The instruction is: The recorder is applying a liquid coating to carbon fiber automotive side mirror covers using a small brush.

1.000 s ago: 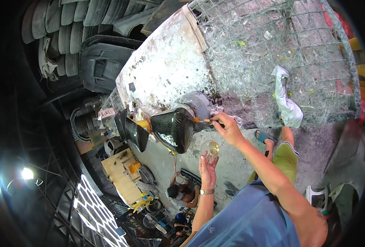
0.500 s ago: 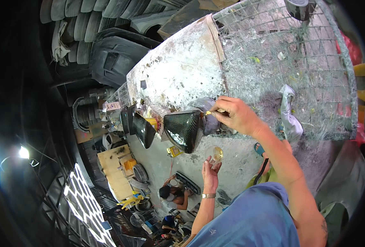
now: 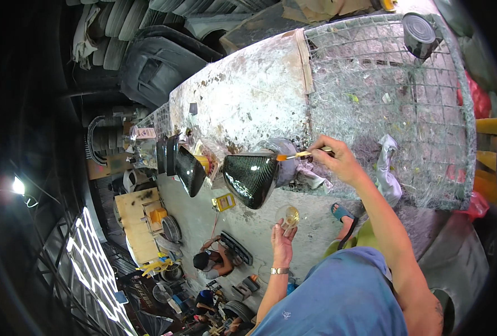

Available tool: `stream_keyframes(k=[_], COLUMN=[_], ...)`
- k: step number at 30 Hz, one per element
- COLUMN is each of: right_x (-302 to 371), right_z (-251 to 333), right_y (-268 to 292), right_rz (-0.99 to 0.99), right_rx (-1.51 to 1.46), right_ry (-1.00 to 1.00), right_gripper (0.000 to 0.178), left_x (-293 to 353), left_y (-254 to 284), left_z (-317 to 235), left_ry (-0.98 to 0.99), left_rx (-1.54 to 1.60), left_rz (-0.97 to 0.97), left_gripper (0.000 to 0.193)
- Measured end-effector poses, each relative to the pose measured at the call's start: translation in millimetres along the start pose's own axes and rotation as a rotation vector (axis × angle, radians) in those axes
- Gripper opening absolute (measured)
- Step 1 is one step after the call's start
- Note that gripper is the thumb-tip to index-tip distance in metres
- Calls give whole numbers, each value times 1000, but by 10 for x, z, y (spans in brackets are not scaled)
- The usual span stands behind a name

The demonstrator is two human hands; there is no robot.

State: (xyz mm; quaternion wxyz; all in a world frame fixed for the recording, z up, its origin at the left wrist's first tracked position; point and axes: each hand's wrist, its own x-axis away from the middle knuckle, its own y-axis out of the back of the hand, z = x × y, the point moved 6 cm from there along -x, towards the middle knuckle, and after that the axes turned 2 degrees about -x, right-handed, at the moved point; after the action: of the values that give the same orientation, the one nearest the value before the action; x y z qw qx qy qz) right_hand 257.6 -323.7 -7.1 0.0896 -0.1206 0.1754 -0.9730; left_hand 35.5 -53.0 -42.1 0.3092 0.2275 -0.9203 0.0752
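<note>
My right hand (image 3: pixel 336 162) pinches the pale handle of a small paintbrush (image 3: pixel 302 154), its orange-brown end at the right edge of a glossy black part with a carbon-fibre weave (image 3: pixel 249 180). That part rests on a grey-purple wrapped support (image 3: pixel 286 175) at the bench edge. Below it, my left hand (image 3: pixel 282 247) holds up a clear plastic cup (image 3: pixel 287 216) with some yellowish liquid inside. A second glossy woven black part (image 3: pixel 192 172) sits farther left. Whether the bristles touch the surface is hard to tell.
The stained bench (image 3: pixel 243 78) has a wire-mesh section at right, with a dark tin (image 3: pixel 419 33) and a pale cloth (image 3: pixel 387 168) on it. A yellow can (image 3: pixel 224 202) stands near the parts. A co-worker (image 3: pixel 212 262) crouches on the floor at lower left, beside a black part (image 3: pixel 237 248).
My right hand has drawn back slightly to the right, so more of the brush shows. My left hand and cup are a little lower. The whole view has shifted somewhat.
</note>
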Motion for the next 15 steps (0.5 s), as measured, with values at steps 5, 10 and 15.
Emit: stream_keyframes(k=[5, 10, 15], right_x=[-40, -470, -830], right_z=[20, 108, -32], right_y=[237, 168, -118], right_rz=[27, 117, 265], right_rx=[-48, -352, -328], right_ry=[-38, -112, -294], right_gripper=[13, 18, 19], left_x=[16, 41, 80], left_y=[-2, 59, 49], left_z=[14, 32, 23], left_ry=[14, 49, 19], left_rx=[29, 80, 78], left_rz=[-19, -113, -129], left_gripper=[54, 48, 55])
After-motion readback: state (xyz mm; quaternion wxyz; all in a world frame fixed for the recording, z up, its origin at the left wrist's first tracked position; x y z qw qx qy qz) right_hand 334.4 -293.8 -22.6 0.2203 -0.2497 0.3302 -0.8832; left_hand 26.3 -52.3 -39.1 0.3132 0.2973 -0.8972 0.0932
